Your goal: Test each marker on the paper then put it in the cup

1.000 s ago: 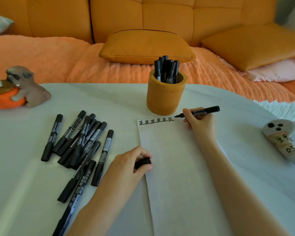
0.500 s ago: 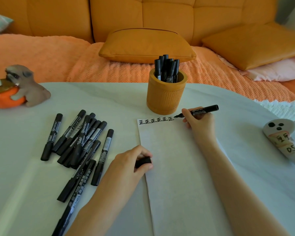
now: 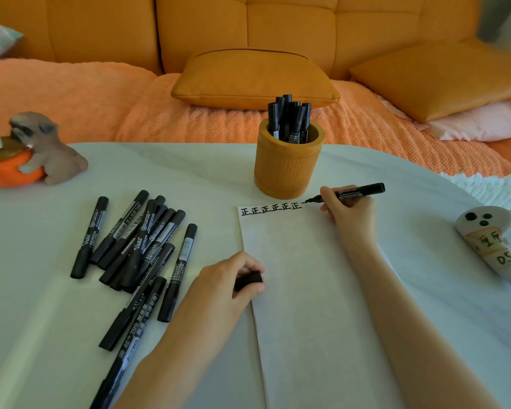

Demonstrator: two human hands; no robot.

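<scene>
The right hand (image 3: 350, 212) grips an uncapped marker (image 3: 347, 192), its tip touching the paper (image 3: 304, 290) just right of a row of six written characters (image 3: 271, 208) along the top edge. The left hand (image 3: 223, 287) pinches the black cap (image 3: 248, 280) at the paper's left edge. The orange cup (image 3: 288, 169) stands just beyond the paper, holding several markers upright. A pile of capped markers (image 3: 139, 246) lies on the white surface (image 3: 189, 178) to the left. A dog figurine (image 3: 42, 149) sits far left, a ghost-shaped object (image 3: 493, 243) far right.
</scene>
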